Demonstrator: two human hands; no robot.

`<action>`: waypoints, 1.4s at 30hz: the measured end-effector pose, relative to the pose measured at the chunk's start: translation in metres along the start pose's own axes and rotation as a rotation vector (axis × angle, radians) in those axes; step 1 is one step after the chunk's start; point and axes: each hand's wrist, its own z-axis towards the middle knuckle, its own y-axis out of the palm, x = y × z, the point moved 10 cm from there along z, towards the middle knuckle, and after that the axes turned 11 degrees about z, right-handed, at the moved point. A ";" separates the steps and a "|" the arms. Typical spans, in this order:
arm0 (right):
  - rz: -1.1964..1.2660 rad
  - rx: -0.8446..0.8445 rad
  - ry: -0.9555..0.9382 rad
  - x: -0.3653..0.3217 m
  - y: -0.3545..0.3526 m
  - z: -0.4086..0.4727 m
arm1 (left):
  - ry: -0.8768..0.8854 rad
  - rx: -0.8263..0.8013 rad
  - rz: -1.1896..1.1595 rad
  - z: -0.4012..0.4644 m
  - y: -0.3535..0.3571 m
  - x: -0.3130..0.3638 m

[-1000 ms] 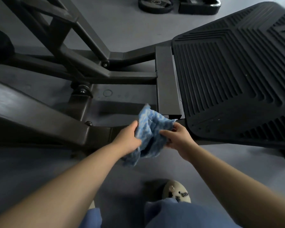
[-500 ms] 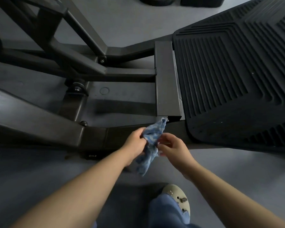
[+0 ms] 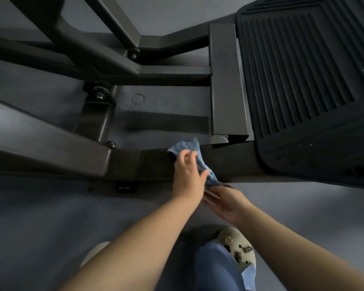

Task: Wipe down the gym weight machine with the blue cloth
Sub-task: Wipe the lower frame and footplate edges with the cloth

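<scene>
Both hands meet at the blue cloth [image 3: 187, 151]; left hand [image 3: 187, 177] presses it flat-fingered onto the machine's lower frame beam [image 3: 124, 162], right hand [image 3: 225, 198] pinches its near tail; cloth runs diagonally across the beam; bare floor [image 3: 51, 206] lies nearside.

Blue dotted cloth [image 3: 185, 147]; dark grey frame [image 3: 122, 162]; black ribbed footplate [image 3: 303, 80]; grey floor [image 3: 40, 217].
</scene>
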 end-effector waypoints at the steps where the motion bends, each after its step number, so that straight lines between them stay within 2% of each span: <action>1: 0.032 -0.012 0.005 0.002 0.001 0.005 | 0.032 -0.075 0.044 0.001 0.012 -0.001; 3: 0.090 -0.037 0.029 0.006 0.005 0.013 | 0.089 -0.177 0.165 0.003 0.028 -0.007; 5: 0.105 -0.076 0.046 0.012 0.015 0.018 | 0.119 -0.189 0.246 0.001 0.032 -0.019; 11: 0.133 -0.060 0.054 0.038 0.037 0.032 | -0.077 -0.191 0.316 -0.014 0.029 -0.080; 14: 0.184 -0.023 0.029 0.040 0.032 0.035 | -0.101 -0.239 0.410 -0.021 0.033 -0.079; 19: 0.331 0.015 -0.079 0.004 -0.005 0.030 | 0.196 -0.110 0.556 -0.035 0.047 -0.017; 23: 0.454 -0.013 -0.217 -0.048 -0.052 0.005 | 0.565 -0.021 0.552 -0.061 0.063 0.069; 25: 0.546 0.011 -0.286 -0.076 -0.083 -0.010 | 0.689 -0.097 0.561 -0.073 0.081 0.102; 27: 0.610 0.073 -0.392 -0.102 -0.114 -0.026 | 0.722 -0.123 0.575 -0.078 0.093 0.117; 31: 0.689 0.160 -0.499 -0.120 -0.137 -0.047 | 0.718 -0.030 0.560 -0.082 0.089 0.119; 33: 0.603 0.141 -0.541 -0.114 -0.121 -0.054 | 0.708 -0.035 0.577 -0.081 0.084 0.118; 36: 0.287 0.210 -0.540 -0.096 -0.100 -0.061 | 0.659 -0.027 0.641 -0.074 0.074 0.101; 40: 0.202 0.235 -0.553 -0.091 -0.085 -0.065 | 0.611 -0.091 0.734 -0.070 0.066 0.080; 42: 0.309 0.218 -0.594 -0.102 -0.086 -0.069 | 0.655 -0.062 0.770 -0.071 0.066 0.092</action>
